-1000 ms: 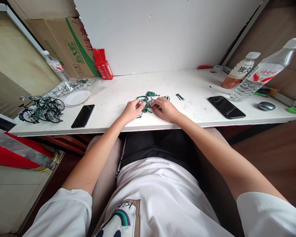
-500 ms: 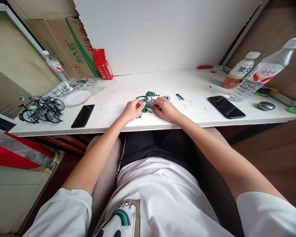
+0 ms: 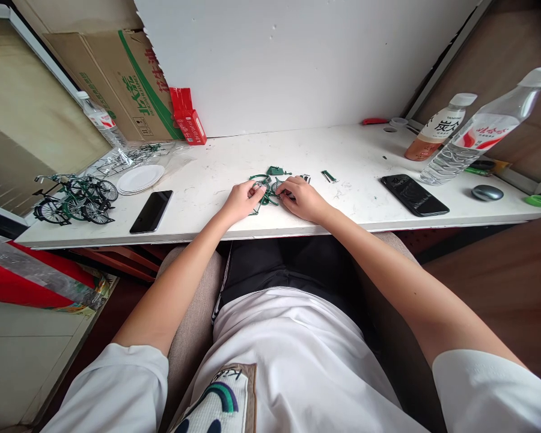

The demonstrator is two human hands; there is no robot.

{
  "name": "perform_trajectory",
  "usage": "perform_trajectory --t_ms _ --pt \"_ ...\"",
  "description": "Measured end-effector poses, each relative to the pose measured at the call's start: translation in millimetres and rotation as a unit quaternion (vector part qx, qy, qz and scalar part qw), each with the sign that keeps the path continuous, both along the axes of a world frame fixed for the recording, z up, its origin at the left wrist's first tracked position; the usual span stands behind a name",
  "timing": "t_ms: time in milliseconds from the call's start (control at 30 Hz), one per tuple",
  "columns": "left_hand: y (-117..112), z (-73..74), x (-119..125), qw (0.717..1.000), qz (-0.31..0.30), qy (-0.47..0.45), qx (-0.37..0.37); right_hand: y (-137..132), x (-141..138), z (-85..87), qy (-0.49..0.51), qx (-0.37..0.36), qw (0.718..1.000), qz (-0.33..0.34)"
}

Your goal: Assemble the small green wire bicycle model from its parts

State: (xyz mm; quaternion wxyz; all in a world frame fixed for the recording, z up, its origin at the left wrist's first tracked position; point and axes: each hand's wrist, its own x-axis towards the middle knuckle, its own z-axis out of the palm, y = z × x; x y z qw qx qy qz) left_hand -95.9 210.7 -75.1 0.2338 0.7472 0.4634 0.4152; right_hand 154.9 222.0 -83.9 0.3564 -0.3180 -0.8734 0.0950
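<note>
My left hand [image 3: 243,201] is closed in a pinch at the left side of a cluster of small dark green model bicycle parts [image 3: 267,198] on the white table. My right hand [image 3: 303,201] faces it from the right, its fingers bent and pinched at a small spoked wheel [image 3: 276,187] in the same cluster. Fingertips cover much of the parts, so their joints cannot be made out. Just beyond the hands lies a flat green piece [image 3: 276,171]. A narrow green part [image 3: 329,176] rests farther right, apart from my right hand.
Assembled model bicycles [image 3: 76,199] stand at the table's left end, near a white plate [image 3: 140,180] and a phone [image 3: 151,211]. On the right are another phone [image 3: 413,195], a mouse [image 3: 487,192] and two bottles, one a large water bottle [image 3: 473,141]. A red box [image 3: 188,120] stands behind.
</note>
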Motion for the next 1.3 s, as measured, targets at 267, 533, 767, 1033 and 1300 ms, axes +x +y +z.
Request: perform_trajectory --t_ms 267,533,767,1033,1300 --pt "0.2 -0.9 -1.0 1.000 -0.001 0.004 0.003 0.6 0.0 -0.4 0.001 -0.002 1.000 0.002" --pt "2.3 -4.2 -2.2 1.000 -0.004 -0.001 0.007 1.4 0.3 -1.2 -0.001 0.003 1.000 0.003" --pt "0.9 -1.8 -1.4 1.000 -0.001 0.002 0.000 2.0 -0.1 -1.8 0.001 0.000 1.000 0.001" --pt "0.4 -1.1 -1.5 1.000 0.001 0.002 0.001 4.7 0.3 -4.4 -0.003 0.009 1.000 0.000" --pt "-0.2 -0.1 -1.1 1.000 0.001 -0.001 0.001 3.4 -0.1 -3.2 0.000 0.010 1.000 0.002"
